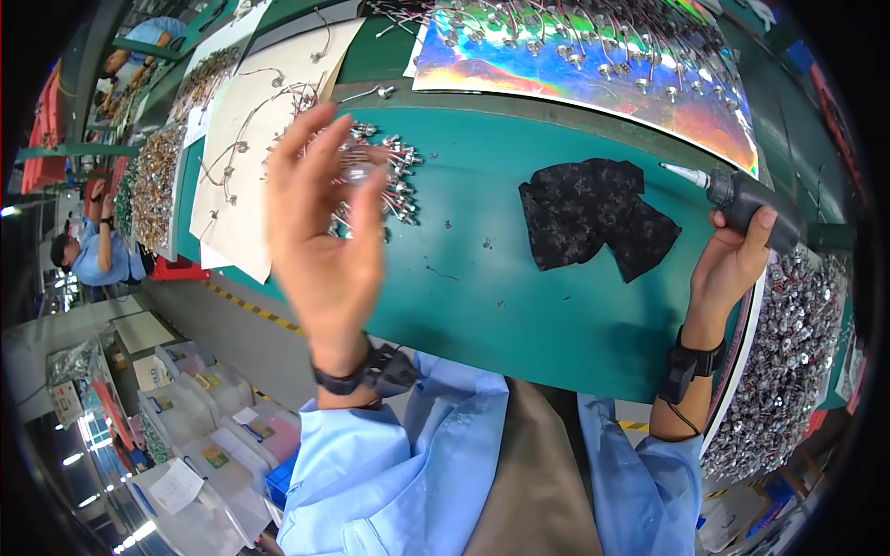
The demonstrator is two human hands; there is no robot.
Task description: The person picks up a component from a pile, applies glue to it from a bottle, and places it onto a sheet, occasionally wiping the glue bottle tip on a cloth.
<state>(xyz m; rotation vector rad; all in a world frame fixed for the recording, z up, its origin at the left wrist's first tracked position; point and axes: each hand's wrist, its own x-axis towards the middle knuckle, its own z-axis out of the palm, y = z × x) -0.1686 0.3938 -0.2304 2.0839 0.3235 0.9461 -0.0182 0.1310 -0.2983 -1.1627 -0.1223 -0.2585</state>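
Observation:
My left hand (324, 241) is raised over a pile of small silver metal parts with red and white wires (403, 190), its fingers curved and smeared by motion. A shiny round silver piece (357, 173) shows between thumb and fingers; whether it is gripped I cannot tell. At the right, my right hand (728, 259) is wrapped round a dark grey squeeze bottle (762, 208), whose pale pointed nozzle is directed left. Left of the bottle a crumpled black patterned cloth (593, 218) lies on the green work mat (491, 324).
Wired parts lie spaced on a cream sheet (250, 120) at left and a shiny rainbow-coloured sheet (575, 79) at the back. A heap of metal parts (779, 361) fills the right side. Plastic boxes (204, 463) stand lower left. Other people (102, 250) sit far left.

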